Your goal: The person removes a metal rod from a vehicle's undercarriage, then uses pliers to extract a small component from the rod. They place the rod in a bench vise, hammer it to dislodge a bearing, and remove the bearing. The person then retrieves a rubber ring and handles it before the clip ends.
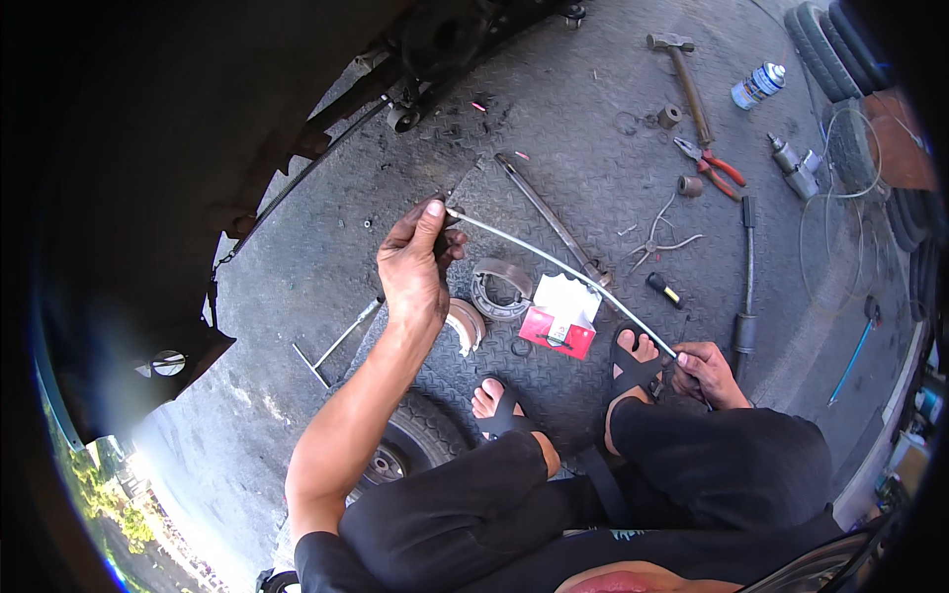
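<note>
A thin, pale grey cable [534, 249] stretches in a slight bow between my two hands, above the floor. My left hand [413, 262] is closed, pinching the cable's far-left end between thumb and fingers; the fingertips are dark with grime. At the lower right, by my knee, my right hand [707, 376] has its fingers closed round the other end. Part of that end is hidden by the hand. Below the cable lie curved brake shoes [502, 289], a second pair [465, 326] beside my left wrist, and an opened red and white box [557, 334].
Dark machinery [435, 40] overhangs the upper left. On the floor lie a long metal bar [544, 212], red-handled pliers [712, 168], a hammer [687, 89], a spray can [758, 86], an impact wrench [794, 166] and a T-handle wrench [336, 344]. A wheel [425, 435] lies by my left leg.
</note>
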The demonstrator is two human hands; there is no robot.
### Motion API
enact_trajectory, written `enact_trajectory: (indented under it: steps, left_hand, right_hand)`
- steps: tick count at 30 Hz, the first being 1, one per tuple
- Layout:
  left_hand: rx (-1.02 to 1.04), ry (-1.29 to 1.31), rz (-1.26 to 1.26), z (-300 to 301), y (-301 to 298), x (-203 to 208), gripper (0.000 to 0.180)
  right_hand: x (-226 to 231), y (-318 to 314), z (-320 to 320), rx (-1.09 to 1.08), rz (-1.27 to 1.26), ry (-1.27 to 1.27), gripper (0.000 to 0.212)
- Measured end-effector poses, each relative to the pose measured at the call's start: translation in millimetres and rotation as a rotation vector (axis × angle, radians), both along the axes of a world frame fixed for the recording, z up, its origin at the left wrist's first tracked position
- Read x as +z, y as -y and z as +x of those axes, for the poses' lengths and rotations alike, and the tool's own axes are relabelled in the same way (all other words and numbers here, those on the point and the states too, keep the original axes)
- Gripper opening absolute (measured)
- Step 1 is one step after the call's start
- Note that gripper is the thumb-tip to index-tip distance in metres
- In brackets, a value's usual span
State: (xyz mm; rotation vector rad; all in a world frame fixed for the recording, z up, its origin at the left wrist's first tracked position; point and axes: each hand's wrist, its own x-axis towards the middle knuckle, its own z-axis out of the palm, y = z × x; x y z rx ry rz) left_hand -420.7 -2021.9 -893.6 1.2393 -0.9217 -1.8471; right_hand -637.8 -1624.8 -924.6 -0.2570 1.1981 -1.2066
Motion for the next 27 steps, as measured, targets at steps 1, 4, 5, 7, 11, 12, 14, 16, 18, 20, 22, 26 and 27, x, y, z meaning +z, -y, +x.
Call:
enact_trajectory:
  steps: [1, 4, 5, 7, 11, 12, 14, 16, 18, 20, 22, 26, 27]
  left_hand:
    - [0.004, 0.021, -0.004, 2.9, 0.8, -3.0, 0.033]
    - [-0.006, 0.041, 0.011, 10.3, 7.9, -16.1, 0.030]
    - [-0.019, 0.033, 0.000, 12.0, 8.6, -22.1, 0.027]
    - [-0.065, 0.107, 0.014, 15.2, 10.3, -34.4, 0.024]
    - [-0.234, 0.114, 0.154, 17.7, 5.2, -62.3, 0.025]
    - [-0.276, 0.132, 0.187, 19.0, 3.5, -69.0, 0.025]
    - [-0.316, 0.168, 0.256, 21.8, 2.1, -82.2, 0.025]
    - [-0.330, 0.306, 0.269, 23.7, 8.1, -95.7, 0.024]
    - [-0.329, 0.474, 0.242, 24.1, 20.0, -110.2, 0.023]
    - [-0.391, 0.518, 0.183, 26.3, 33.2, -123.9, 0.026]
    - [-0.455, 0.598, 0.144, 27.6, 46.3, -135.8, 0.032]
    - [-0.467, 0.646, 0.098, 26.2, 56.6, -144.6, 0.032]
    - [-0.402, 0.496, 0.190, 24.1, 57.3, -141.8, 0.034]
  right_hand:
    - [-0.7, 0.0, -0.6, -0.005, -0.022, 0.018, 0.034]
    - [-2.3, -1.9, -4.8, -0.017, 0.039, -0.027, 0.033]
    - [-2.0, -3.5, -6.5, -0.023, 0.043, -0.020, 0.033]
    - [-0.3, -8.7, -10.8, -0.027, 0.051, -0.039, 0.034]
    - [3.7, -25.8, -18.9, -0.050, 0.127, -0.056, 0.036]
    - [4.5, -31.4, -20.8, -0.042, 0.131, -0.051, 0.036]
    - [5.6, -44.3, -24.6, -0.041, 0.158, -0.054, 0.037]
    - [6.8, -59.9, -29.5, -0.061, 0.179, -0.056, 0.039]
    - [8.5, -79.1, -37.4, -0.138, 0.207, -0.165, 0.041]
    - [9.8, -103.9, -49.5, -0.230, 0.224, -0.231, 0.039]
    - [6.2, -133.4, -63.9, -0.378, 0.246, -0.373, 0.038]
    - [-7.4, -208.7, -106.4, -0.528, 0.291, -0.501, 0.039]
    - [-13.5, -225.3, -116.8, -0.553, 0.309, -0.517, 0.035]
